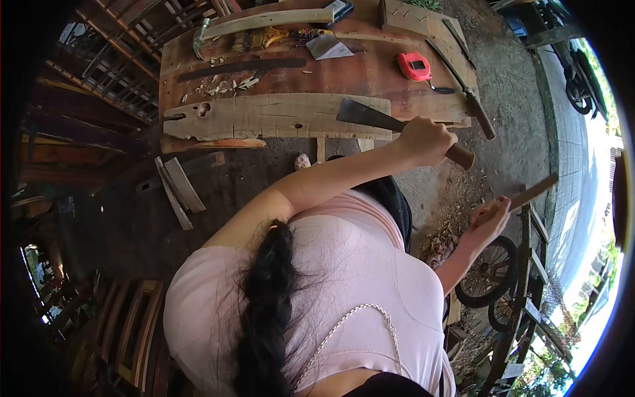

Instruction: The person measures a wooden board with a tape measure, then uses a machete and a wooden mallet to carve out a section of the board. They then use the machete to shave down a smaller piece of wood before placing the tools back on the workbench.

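My left hand [428, 142] is closed around the wooden handle of a broad-bladed knife [370, 116]. Its dark blade points left, over the right end of a long pale plank [264, 116] at the bench's near edge. That plank has holes and a crack in it. Off the bench to the right, my right hand [488, 221] grips a flat wooden stick [534, 190], which slants up and right. A long thin tool with a wooden handle [481, 118] overhangs the bench's right edge, beyond my left hand. Near it lies a red tape measure [415, 67].
The wooden bench [370, 79] also bears a hammer [264, 24], a yellow-handled saw [281, 36], a light triangular piece [329, 47], a dark strip [241, 69] and shavings. Loose boards [180, 185] lie on the ground at left. A spoked wheel [486, 271] stands near my right arm.
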`<state>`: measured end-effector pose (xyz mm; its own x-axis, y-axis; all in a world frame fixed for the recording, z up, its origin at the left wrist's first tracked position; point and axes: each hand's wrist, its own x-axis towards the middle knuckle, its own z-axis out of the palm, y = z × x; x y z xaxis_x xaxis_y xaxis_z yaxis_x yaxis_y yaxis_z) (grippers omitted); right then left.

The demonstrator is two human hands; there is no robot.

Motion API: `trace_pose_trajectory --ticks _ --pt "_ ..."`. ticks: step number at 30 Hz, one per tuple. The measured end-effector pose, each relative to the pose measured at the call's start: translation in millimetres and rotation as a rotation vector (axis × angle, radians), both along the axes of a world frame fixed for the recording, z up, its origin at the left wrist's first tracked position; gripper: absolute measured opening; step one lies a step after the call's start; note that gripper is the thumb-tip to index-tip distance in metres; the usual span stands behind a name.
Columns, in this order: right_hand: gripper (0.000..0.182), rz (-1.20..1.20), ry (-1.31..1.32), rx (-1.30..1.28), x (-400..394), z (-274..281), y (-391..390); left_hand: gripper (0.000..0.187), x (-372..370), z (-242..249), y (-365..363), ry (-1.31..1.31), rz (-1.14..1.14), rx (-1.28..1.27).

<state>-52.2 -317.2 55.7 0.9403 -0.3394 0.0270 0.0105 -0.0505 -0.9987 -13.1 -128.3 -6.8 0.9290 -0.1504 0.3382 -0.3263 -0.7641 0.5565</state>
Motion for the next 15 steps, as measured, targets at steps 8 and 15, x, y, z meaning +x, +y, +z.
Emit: trace_pose_trajectory --ticks 8,15 --pt "0.028 -0.284 -0.543 -0.053 26.1 7.5 -12.2 0.012 14.5 -3.3 2.4 0.005 0.129 -0.013" --pt "0.020 0.380 0.060 0.025 -6.2 -18.0 26.3 0.009 16.6 -10.2 39.7 0.009 0.312 0.065"
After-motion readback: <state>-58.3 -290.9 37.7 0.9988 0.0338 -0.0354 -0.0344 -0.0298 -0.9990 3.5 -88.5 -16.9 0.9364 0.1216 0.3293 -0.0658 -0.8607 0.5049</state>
